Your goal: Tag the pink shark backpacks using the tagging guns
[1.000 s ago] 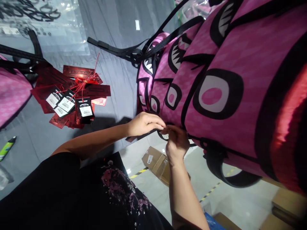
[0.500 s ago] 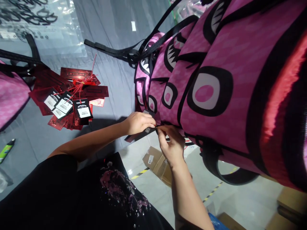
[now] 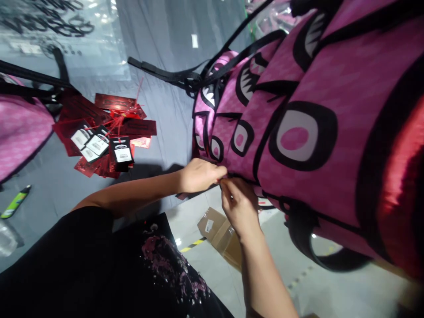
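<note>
A row of pink backpacks point(image 3: 255, 137) with shark mouths and eyes printed on them lies along the right side. At their lower near edge my left hand point(image 3: 200, 175) is closed in a pinch, thumb and fingertips together. Close against it, my right hand point(image 3: 241, 203) also pinches, its fingertips almost touching the left ones. Whatever small piece sits between the fingertips is too hidden to name. Part of a dark flat strip point(image 3: 181, 195) shows under my left hand.
A bunch of red tags with black-and-white labels point(image 3: 122, 152) lies on the grey-covered table point(image 3: 165, 145). Left of it are a pink bag point(image 3: 23, 132), a green marker point(image 3: 16, 202) and clear plastic. A cardboard box point(image 3: 220, 236) stands on the floor below. A black strap loop point(image 3: 334, 260) hangs down.
The view has shifted, so most things sit further right. My left hand has turned, with its thumb now nearer my right fingertips, and the dark tag beneath it is more covered.
</note>
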`<state>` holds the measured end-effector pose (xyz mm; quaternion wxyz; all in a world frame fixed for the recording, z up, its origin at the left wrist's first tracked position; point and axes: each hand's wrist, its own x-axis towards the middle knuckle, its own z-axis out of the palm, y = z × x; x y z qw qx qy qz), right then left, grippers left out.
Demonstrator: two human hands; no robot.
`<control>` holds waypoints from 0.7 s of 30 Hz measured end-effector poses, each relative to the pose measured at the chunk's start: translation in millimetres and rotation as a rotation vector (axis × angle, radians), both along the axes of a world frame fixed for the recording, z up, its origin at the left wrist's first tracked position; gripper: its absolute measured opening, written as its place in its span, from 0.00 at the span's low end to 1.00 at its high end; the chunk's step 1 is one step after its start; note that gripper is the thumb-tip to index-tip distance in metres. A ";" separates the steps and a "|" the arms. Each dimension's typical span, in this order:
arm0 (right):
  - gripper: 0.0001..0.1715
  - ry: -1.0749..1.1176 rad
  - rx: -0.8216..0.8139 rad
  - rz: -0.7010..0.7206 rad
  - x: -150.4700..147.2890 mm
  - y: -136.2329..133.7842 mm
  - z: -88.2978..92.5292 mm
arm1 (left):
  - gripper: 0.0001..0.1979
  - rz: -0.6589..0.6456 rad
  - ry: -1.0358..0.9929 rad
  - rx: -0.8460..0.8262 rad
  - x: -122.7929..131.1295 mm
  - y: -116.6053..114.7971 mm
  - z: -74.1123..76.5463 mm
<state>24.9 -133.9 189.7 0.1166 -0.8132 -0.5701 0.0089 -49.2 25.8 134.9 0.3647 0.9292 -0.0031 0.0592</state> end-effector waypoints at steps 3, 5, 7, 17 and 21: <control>0.09 -0.037 0.042 0.054 0.7 1.7 -0.8 | 0.07 -0.086 -0.052 0.063 1.4 0.7 5.4; 0.09 -0.065 0.055 0.068 2.7 3.0 -3.2 | 0.08 -0.125 -0.074 0.087 2.4 0.5 5.1; 0.10 -0.095 0.059 0.063 4.6 4.7 -5.4 | 0.08 -0.105 -0.083 0.103 2.7 -0.8 3.2; 0.12 -0.112 0.066 0.036 3.5 6.6 -7.0 | 0.08 -0.057 -0.029 -0.086 -9.6 -2.8 -3.8; 0.14 -0.133 0.082 0.055 4.5 7.7 -6.1 | 0.07 0.080 -0.041 -0.023 -9.7 -6.2 -2.0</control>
